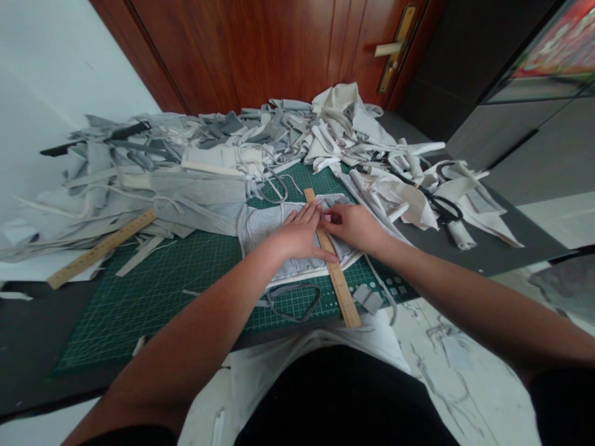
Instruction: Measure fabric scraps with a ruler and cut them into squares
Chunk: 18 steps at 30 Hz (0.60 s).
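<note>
My left hand [302, 234] lies flat with fingers stretched, pressing a wooden ruler [343, 291] and the grey sewn fabric piece [263, 226] under it. The ruler crosses the fabric's right part, and its near end reaches the table's front edge. Just right of the ruler, the fingers of my right hand [351, 226] are pinched together against its edge and the cloth. Whatever sits between those fingertips is too small to make out. A green cutting mat [195, 266] lies beneath the fabric. Near me on the mat rest a loop of grey fabric strip [297, 317] and small grey scraps [368, 298].
Heaps of grey and white fabric scraps [223, 130] cover the table's back and left. Black-handled scissors [444, 207] lie among pale cloth at right. A second wooden ruler [102, 248] is at left. Behind the table stands a wooden door [242, 56]; scraps litter the floor [446, 371].
</note>
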Each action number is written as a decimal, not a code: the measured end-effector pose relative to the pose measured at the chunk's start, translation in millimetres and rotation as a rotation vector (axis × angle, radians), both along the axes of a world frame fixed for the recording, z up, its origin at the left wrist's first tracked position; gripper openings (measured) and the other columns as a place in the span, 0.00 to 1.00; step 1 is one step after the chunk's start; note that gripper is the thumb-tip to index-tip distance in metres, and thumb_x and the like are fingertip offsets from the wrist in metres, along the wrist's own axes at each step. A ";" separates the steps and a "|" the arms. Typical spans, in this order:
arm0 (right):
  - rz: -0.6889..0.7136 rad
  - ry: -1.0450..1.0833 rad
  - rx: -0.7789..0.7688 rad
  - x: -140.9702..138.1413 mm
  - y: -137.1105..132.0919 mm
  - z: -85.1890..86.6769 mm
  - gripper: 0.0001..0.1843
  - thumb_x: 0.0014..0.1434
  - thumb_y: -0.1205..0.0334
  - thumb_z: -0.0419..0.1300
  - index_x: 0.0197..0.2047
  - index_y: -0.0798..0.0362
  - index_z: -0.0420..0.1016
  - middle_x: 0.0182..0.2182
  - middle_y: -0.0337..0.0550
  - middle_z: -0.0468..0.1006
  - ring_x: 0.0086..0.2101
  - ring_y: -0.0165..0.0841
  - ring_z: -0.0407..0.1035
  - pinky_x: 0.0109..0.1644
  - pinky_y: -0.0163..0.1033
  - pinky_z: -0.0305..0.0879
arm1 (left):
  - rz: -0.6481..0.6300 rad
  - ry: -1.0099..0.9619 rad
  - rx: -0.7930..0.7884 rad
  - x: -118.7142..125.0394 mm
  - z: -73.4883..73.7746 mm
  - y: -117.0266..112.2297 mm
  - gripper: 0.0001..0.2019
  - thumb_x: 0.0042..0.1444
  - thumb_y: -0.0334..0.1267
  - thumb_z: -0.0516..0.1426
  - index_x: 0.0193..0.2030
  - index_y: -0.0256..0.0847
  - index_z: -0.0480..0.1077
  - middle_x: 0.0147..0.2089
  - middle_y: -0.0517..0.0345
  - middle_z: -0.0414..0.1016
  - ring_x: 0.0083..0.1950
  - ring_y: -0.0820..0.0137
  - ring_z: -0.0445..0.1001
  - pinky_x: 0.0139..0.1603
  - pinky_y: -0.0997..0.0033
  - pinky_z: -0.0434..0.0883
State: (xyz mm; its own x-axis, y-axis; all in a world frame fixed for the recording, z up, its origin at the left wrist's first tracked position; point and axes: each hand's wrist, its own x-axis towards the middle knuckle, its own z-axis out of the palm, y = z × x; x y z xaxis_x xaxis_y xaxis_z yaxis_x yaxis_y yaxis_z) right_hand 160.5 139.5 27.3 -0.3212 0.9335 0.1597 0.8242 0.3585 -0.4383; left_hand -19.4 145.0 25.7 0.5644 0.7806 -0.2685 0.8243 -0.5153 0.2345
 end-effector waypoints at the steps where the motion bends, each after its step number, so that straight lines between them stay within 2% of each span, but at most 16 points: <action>1: -0.007 0.009 -0.017 -0.6 -0.2 0.6 0.10 0.63 0.57 0.65 0.43 0.54 0.82 0.35 0.46 0.84 0.33 0.35 0.75 0.36 0.38 0.62 | -0.002 -0.007 0.002 -0.3 -0.2 0.1 0.71 0.43 0.77 0.58 0.79 0.30 0.31 0.81 0.39 0.24 0.82 0.50 0.29 0.79 0.52 0.39; 5: -0.003 0.077 -0.047 3.8 -6.1 3.4 0.12 0.62 0.57 0.66 0.46 0.54 0.82 0.36 0.44 0.84 0.34 0.35 0.76 0.37 0.37 0.64 | -0.020 -0.026 0.006 -1.5 0.0 0.5 0.68 0.43 0.78 0.58 0.80 0.36 0.35 0.81 0.42 0.24 0.81 0.48 0.30 0.79 0.50 0.40; 13: 0.054 0.060 0.063 7.5 -21.8 3.3 0.11 0.63 0.57 0.64 0.43 0.54 0.82 0.32 0.43 0.82 0.31 0.33 0.73 0.35 0.37 0.62 | -0.011 -0.023 0.032 -2.0 0.0 -1.6 0.66 0.44 0.77 0.58 0.80 0.37 0.40 0.82 0.43 0.25 0.81 0.47 0.34 0.79 0.52 0.41; 18: 0.041 0.037 0.026 2.3 -23.6 -1.0 0.08 0.61 0.60 0.63 0.41 0.54 0.81 0.32 0.43 0.82 0.31 0.33 0.74 0.36 0.37 0.63 | 0.003 -0.039 0.030 -1.9 1.8 -2.1 0.67 0.43 0.76 0.59 0.80 0.36 0.39 0.82 0.44 0.26 0.81 0.47 0.34 0.79 0.51 0.42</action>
